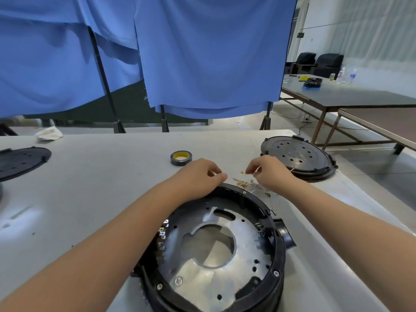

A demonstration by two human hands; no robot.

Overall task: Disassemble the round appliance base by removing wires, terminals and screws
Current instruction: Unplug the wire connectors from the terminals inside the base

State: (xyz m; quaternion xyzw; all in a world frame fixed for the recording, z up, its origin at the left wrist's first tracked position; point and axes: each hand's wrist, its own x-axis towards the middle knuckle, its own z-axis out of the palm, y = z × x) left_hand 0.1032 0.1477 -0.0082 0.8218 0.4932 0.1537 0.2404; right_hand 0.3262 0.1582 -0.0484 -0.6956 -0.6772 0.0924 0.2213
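The round appliance base [278, 264], a black ring with a silver metal plate and a large centre hole, lies on the grey table in front of me. Screws sit in its rim and several metal terminals line its left inner edge. Just beyond its far rim lies a small heap of pale wires with brass terminals [244, 183]. My left hand [200, 174] hovers over the far rim with thumb and fingertips pinched together; what they hold is too small to tell. My right hand [269, 171] pinches a thin pale wire above the heap.
A roll of dark tape [181, 157] stands behind my hands. A black perforated round cover [297, 157] lies at the right, another [21, 162] at the left edge. A crumpled white cloth [48, 133] sits far left. Blue curtains hang behind the table.
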